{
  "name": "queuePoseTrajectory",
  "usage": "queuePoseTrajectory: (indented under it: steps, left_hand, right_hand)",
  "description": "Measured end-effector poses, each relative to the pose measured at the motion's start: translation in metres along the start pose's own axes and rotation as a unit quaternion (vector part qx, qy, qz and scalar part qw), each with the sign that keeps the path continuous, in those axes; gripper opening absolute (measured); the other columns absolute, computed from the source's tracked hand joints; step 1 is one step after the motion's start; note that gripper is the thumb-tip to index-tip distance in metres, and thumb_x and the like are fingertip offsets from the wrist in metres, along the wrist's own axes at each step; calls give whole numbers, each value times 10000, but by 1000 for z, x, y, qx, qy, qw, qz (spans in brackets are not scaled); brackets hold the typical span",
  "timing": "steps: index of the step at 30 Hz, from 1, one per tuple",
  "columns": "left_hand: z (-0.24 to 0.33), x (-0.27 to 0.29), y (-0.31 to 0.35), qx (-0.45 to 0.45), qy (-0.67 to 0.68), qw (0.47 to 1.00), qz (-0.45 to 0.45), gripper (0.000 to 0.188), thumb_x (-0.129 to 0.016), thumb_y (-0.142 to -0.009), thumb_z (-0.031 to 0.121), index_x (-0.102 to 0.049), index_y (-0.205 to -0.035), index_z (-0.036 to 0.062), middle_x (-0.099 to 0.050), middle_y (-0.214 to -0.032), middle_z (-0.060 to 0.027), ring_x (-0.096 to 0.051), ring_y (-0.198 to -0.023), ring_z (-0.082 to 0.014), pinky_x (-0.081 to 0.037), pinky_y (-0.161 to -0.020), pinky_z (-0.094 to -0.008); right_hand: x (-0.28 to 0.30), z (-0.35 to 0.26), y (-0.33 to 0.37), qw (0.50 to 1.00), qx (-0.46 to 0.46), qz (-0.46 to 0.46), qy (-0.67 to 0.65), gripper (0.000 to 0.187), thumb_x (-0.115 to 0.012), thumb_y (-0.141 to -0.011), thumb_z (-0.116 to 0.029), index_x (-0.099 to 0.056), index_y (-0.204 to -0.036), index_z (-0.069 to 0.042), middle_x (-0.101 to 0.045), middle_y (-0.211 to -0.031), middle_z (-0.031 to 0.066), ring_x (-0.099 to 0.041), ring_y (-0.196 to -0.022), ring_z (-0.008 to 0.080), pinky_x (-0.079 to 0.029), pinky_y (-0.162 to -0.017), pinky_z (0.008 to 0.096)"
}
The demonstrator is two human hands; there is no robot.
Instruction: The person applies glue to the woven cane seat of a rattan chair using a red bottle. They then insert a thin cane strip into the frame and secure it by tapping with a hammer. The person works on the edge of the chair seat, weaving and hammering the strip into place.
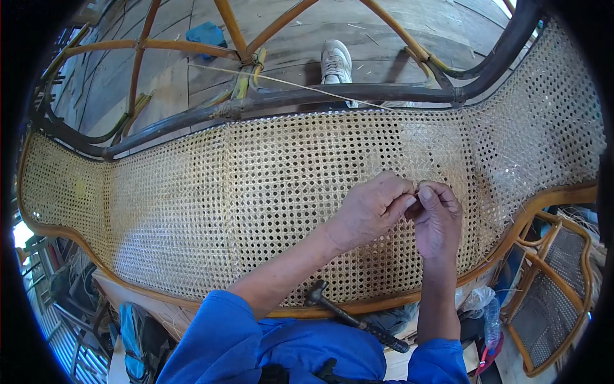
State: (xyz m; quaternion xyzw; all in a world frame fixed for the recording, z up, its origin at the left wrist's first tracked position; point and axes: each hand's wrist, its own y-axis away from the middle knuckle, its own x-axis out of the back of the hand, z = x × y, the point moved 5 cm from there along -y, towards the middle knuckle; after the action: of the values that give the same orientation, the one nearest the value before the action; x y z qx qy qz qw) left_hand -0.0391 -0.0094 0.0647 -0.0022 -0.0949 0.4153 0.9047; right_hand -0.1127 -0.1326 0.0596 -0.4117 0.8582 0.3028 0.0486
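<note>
A wide panel of woven cane webbing (288,173) in a curved rattan frame lies across in front of me. Over its right-centre part my left hand (374,211) and my right hand (436,221) meet, fingertips almost touching. Both are closed in a pinch; whatever is between the fingers is too small and hidden to name. One loose cane strand (288,83) stretches over the dark far rail toward the panel's far edge. A hammer (355,318) with a dark handle rests across the near rattan rim, by my lap.
Beyond the panel, rattan legs and braces (185,46) rise over a plank floor holding a blue object (206,36) and a shoe (336,62). At right stands another cane-panelled frame (556,297), near a plastic bottle (492,325). A blue-and-black bag (133,342) sits lower left.
</note>
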Motion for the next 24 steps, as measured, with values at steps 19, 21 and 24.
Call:
queuePoseTrajectory:
  steps: [19, 21, 24]
  left_hand:
    - [-14, 16, 18, -66, -186, 980, -27, 154, -655, -786, 72, -569, -913, 83, -532, -788, -74, -570, -635, -257, -479, -527, -358]
    - [-20, 17, 9, -38, -184, 982, 10, 160, -639, -819, 105, -573, -961, 69, -550, -798, -82, -573, -637, -236, -477, -532, -342]
    - [-38, 32, -15, 112, -130, 982, 80, 210, -600, -872, 176, -557, -1030, 43, -592, -854, -107, -594, -662, -229, -486, -573, -330]
  right_hand:
    - [-9, 17, -16, 965, -148, -168, 134, 105, -647, -867, -135, -621, -858, -34, -601, -733, 26, -551, -599, 94, -454, -540, 222]
    - [-16, 14, -30, 968, -96, -153, 175, 92, -652, -860, -122, -630, -855, -33, -606, -731, 22, -564, -603, 92, -453, -538, 213]
    - [-20, 0, -64, 956, -23, -95, 277, 63, -646, -855, -97, -638, -868, -36, -614, -735, 16, -571, -608, 84, -453, -533, 208]
